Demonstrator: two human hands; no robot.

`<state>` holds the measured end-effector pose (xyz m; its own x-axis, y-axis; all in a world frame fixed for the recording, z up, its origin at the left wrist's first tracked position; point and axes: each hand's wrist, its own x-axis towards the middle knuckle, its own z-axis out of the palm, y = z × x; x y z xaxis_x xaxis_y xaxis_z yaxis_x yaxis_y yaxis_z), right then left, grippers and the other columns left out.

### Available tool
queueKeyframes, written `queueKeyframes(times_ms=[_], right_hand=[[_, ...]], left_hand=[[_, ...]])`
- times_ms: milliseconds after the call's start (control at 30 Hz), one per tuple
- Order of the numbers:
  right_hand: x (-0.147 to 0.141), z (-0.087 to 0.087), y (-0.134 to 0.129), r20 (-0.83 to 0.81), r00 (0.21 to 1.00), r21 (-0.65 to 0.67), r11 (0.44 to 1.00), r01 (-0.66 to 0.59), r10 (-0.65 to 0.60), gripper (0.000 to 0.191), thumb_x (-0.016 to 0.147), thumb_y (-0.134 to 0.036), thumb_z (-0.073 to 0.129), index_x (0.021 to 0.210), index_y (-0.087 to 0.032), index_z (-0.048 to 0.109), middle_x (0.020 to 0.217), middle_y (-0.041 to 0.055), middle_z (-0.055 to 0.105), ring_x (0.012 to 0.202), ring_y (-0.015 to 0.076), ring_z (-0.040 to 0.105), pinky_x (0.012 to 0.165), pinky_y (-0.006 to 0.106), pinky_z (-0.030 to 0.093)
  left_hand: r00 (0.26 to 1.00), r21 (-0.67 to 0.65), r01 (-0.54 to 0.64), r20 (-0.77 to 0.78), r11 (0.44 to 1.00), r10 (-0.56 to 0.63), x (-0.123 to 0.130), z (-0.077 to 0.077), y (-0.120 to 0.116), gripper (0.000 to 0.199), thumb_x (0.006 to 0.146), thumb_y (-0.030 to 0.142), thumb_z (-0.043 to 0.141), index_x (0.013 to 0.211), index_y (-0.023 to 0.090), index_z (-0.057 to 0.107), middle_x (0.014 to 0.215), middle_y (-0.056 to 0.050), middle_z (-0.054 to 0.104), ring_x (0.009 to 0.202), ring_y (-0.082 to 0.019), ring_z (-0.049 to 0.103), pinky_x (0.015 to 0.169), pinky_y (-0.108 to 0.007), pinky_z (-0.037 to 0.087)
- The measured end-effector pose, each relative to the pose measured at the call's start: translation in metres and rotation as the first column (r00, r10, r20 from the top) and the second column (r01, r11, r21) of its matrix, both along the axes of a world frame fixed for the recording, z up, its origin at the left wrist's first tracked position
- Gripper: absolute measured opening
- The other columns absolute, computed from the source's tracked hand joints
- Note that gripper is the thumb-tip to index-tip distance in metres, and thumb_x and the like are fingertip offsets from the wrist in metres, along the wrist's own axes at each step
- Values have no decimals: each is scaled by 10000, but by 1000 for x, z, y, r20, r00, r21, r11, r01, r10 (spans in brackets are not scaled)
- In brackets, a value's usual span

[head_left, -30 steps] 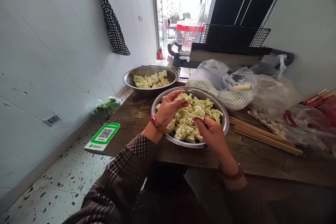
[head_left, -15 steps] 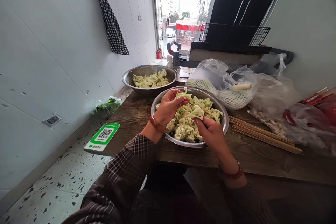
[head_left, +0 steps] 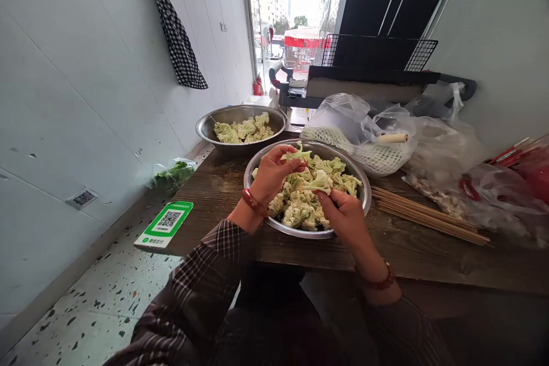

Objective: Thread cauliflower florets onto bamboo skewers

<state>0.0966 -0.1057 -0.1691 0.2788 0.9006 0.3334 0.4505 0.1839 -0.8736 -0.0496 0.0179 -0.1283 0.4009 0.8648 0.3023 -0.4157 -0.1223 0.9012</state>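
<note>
Over a metal bowl (head_left: 366, 194) of cauliflower pieces (head_left: 300, 210), both my hands are closed. My left hand (head_left: 273, 174) pinches a thin skewer with a pale green cauliflower piece (head_left: 299, 155) at its fingertips. Between the fingers of my right hand (head_left: 343, 211) is a whitish cauliflower floret (head_left: 321, 182), close to the skewer's lower end. Whether the skewer tip touches this floret cannot be made out. Farther back on the left, a second metal bowl (head_left: 201, 129) holds more cauliflower, with thin sticks among it.
Bundled wooden skewers (head_left: 429, 216) lie right of the near bowl on the wooden table (head_left: 214, 186). Plastic bags (head_left: 446, 143) and a white mesh basket (head_left: 380, 160) stand behind. A green QR card (head_left: 166, 224) lies at the left corner.
The view has shifted slightly. My left fingers have opened out a little around the green piece, while my right hand keeps its floret in nearly the same place.
</note>
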Motion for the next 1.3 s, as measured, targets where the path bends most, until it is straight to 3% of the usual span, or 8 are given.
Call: queueKeyframes(times_ms=[333, 533, 767, 1100, 1300], right_hand=[[0, 1, -2, -16, 1000, 54, 999, 10, -9, 502, 920, -543, 565, 571, -205, 439, 528, -40, 403, 534, 105, 340, 498, 259, 283], [-1, 3, -1, 21, 998, 74, 996, 59, -60, 521, 907, -540, 567, 546, -210, 389, 530, -47, 349, 547, 103, 307, 503, 260, 266], [0, 1, -1, 20, 998, 35, 997, 62, -63, 489, 921, -529, 553, 569, -209, 441, 527, -40, 380, 544, 112, 336, 505, 265, 278], [0, -2, -1, 5, 997, 42, 997, 71, -72, 506, 910, -544, 576, 565, -211, 415, 531, -42, 368, 546, 108, 324, 493, 260, 265], [-2, 1, -1, -5, 999, 18, 999, 51, -51, 488, 914, -543, 553, 577, -205, 454, 551, -45, 329, 553, 107, 297, 488, 261, 237]], left_hand=[[999, 15, 34, -20, 999, -33, -1, -1, 0, 364, 664, 286, 873, 932, 163, 660, 713, 14, 687, 659, -149, 714, 671, -289, 599], [997, 98, -13, -78, 995, 21, -1, -2, 1, 328, 680, 304, 863, 912, 158, 682, 733, 11, 667, 634, -149, 708, 621, -272, 591], [990, 224, -74, -104, 972, 100, -2, 4, -2, 270, 663, 276, 870, 844, 147, 717, 1010, -34, 637, 627, -109, 688, 576, -240, 579], [991, 212, -5, -130, 977, 33, -3, 2, -1, 261, 688, 269, 851, 878, 158, 711, 898, -14, 624, 631, -115, 668, 570, -247, 562], [977, 246, -113, -149, 963, 153, -1, 3, -4, 224, 706, 243, 824, 868, 156, 696, 971, -29, 645, 615, -77, 637, 541, -202, 529]])
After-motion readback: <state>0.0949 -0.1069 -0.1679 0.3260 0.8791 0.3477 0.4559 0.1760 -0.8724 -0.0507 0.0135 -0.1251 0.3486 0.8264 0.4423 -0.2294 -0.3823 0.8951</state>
